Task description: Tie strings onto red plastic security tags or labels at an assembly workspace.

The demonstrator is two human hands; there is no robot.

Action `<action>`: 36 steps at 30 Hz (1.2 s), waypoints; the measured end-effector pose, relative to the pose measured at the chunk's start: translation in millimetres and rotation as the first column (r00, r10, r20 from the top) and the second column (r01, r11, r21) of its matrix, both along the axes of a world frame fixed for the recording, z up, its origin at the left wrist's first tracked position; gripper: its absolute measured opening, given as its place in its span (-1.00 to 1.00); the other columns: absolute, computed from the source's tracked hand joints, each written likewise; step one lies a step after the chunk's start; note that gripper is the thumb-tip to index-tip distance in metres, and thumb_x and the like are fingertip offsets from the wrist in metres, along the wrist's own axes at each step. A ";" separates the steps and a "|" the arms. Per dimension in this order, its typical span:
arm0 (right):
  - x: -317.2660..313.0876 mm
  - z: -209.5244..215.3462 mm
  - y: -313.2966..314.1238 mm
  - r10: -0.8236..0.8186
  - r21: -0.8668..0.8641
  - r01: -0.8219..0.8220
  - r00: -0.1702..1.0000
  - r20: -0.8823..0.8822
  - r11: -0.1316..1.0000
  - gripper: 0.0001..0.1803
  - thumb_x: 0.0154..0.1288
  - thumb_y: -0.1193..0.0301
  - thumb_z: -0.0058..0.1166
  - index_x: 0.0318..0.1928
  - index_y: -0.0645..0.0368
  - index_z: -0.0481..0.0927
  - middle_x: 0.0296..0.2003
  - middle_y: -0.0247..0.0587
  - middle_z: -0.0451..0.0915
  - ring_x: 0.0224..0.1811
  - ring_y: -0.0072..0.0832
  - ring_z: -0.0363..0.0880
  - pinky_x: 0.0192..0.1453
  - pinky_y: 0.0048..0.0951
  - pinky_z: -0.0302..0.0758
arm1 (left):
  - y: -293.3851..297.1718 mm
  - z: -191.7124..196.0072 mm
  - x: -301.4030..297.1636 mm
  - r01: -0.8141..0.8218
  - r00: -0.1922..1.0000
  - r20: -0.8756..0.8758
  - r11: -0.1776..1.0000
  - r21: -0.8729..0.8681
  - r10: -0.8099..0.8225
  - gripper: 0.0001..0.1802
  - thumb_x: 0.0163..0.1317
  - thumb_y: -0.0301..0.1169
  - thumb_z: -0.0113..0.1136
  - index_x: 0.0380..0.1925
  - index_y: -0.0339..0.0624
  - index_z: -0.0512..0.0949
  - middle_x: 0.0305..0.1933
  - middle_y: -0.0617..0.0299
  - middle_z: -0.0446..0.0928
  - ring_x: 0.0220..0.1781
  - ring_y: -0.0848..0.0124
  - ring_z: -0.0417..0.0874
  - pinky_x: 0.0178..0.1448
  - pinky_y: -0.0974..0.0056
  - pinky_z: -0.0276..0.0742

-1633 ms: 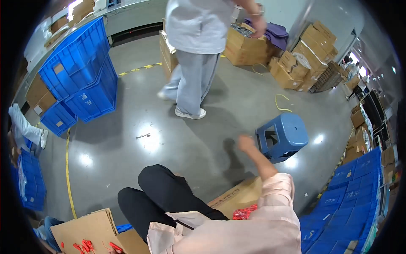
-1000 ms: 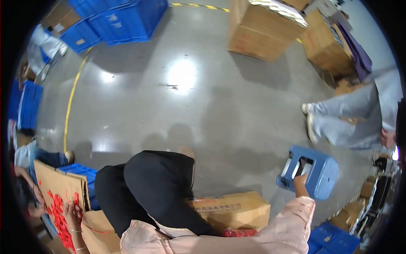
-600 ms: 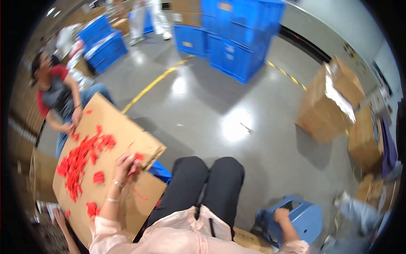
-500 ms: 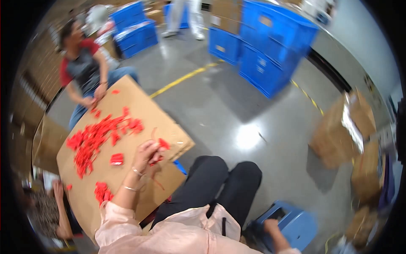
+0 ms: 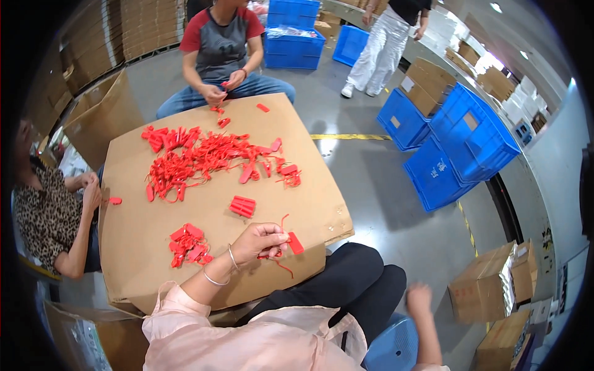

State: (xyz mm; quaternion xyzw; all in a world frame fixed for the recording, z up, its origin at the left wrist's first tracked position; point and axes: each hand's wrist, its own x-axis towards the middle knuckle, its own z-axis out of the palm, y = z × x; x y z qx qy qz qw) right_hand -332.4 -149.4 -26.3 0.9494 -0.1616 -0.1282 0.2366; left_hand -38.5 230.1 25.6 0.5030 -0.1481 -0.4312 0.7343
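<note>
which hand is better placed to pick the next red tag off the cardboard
Left, probably. The left hand is over the cardboard sheet, already pinching red tags, near a small stack. The right hand is off the sheet, down by the blue stool.

**Packages & labels: floor inventory**

- Brown cardboard boxes (image 5: 495,290), lower right on floor: two side by side, one w/ shiny taped top; more at far lower-right edge.
- Brown cartons (image 5: 427,80) along right wall, upper right, w/ small white labels.
- Blue plastic crates (image 5: 473,133), right of centre, tilted/stacked; pale labels on sides.
- Blue crates (image 5: 296,46), top centre, behind seated person.
- Flattened cardboard stacks (image 5: 145,28), upper left.
- Open brown carton (image 5: 102,117), left, beside cardboard counter (image 5: 148,238).
</note>
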 end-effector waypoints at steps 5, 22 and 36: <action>147.4 107.9 117.4 -0.365 0.803 -0.472 0.721 0.589 0.364 -0.83 0.18 0.44 0.06 -0.22 0.22 0.56 -0.32 -0.18 0.54 -0.28 -0.45 0.49 -0.16 -0.46 0.42 | 10.4 5.1 -10.3 0.048 0.997 0.059 0.997 0.054 -0.051 -0.87 0.22 -0.37 0.11 -0.37 -0.21 0.53 -0.46 0.31 0.56 -0.61 0.70 0.41 -0.51 0.60 0.32; 268.3 13.5 242.6 -0.357 0.588 -0.207 0.922 -0.151 -0.782 -0.94 0.21 0.55 0.04 -0.31 0.27 0.53 -0.43 -0.30 0.55 -0.47 -0.68 0.43 -0.34 -0.70 0.37 | 51.9 -26.1 2.9 -0.136 0.945 -0.311 0.986 -0.093 0.101 -0.80 0.23 -0.36 0.07 -0.27 -0.28 0.51 -0.47 0.31 0.50 -0.57 0.64 0.41 -0.58 0.58 0.24; 273.3 14.7 223.3 0.117 0.367 -0.872 0.421 0.899 0.324 -0.90 -0.04 0.48 0.10 -0.42 0.08 0.51 -0.46 -0.30 0.47 -0.41 -0.36 0.46 -0.38 -0.34 0.41 | -4.3 -42.9 15.5 -0.565 0.783 -0.337 0.824 -0.037 0.522 -0.87 0.23 -0.40 0.07 -0.34 -0.26 0.45 -0.47 0.23 0.49 -0.60 0.54 0.46 -0.66 0.49 0.33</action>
